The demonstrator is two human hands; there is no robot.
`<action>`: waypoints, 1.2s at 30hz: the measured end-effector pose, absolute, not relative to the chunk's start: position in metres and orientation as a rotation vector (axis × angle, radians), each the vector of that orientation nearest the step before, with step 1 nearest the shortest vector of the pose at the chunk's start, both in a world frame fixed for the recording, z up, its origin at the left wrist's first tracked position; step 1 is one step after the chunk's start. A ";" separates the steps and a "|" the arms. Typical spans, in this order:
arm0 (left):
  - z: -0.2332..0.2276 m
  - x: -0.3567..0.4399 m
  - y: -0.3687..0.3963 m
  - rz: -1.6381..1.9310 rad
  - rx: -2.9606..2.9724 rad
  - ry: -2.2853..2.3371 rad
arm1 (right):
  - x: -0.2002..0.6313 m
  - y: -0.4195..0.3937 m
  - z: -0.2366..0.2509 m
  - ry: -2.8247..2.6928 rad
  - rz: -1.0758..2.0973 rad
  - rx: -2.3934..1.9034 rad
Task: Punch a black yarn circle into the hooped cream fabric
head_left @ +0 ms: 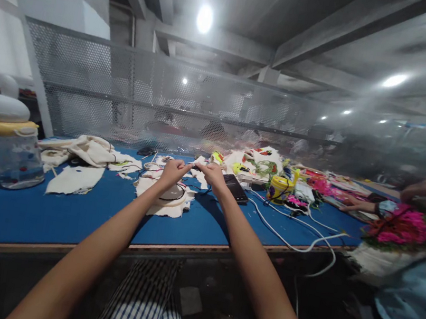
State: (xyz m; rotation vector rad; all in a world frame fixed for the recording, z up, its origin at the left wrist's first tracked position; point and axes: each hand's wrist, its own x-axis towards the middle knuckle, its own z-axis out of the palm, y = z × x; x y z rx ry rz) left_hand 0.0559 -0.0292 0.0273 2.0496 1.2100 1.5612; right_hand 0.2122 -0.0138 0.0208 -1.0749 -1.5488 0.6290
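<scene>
My left hand (173, 173) and my right hand (212, 176) are raised over the blue table, their fingertips pinched close together. A thin dark thread seems to run between them; its ends are too small to follow. Below my left hand lies a piece of white cloth (167, 209) with a round hoop on it, partly hidden by my forearm. Just right of my right hand, a black phone-like device (236, 189) rests flat on the table.
A clear bottle (14, 159) with a rabbit-ear lid stands far left, near crumpled white cloth (92, 151). Rightward are a yellow tub (280, 189), coloured yarn, and a white cable (281, 238) hanging over the edge. A co-worker at far right handles pink floral work (406, 228). Perforated metal panels stand behind.
</scene>
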 end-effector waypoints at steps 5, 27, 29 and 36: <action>0.026 0.055 -0.027 1.569 2.092 1.301 | 0.213 -0.009 0.017 -1.471 0.622 -1.158; 0.016 0.055 -0.034 1.415 2.381 1.547 | 0.203 -0.021 0.020 -1.802 0.819 -0.866; 0.016 0.055 -0.037 1.359 2.470 1.664 | 0.202 -0.021 0.020 -1.778 0.778 -0.878; 0.017 0.052 -0.040 1.189 2.635 1.931 | 0.203 -0.018 0.020 -1.868 0.713 -0.912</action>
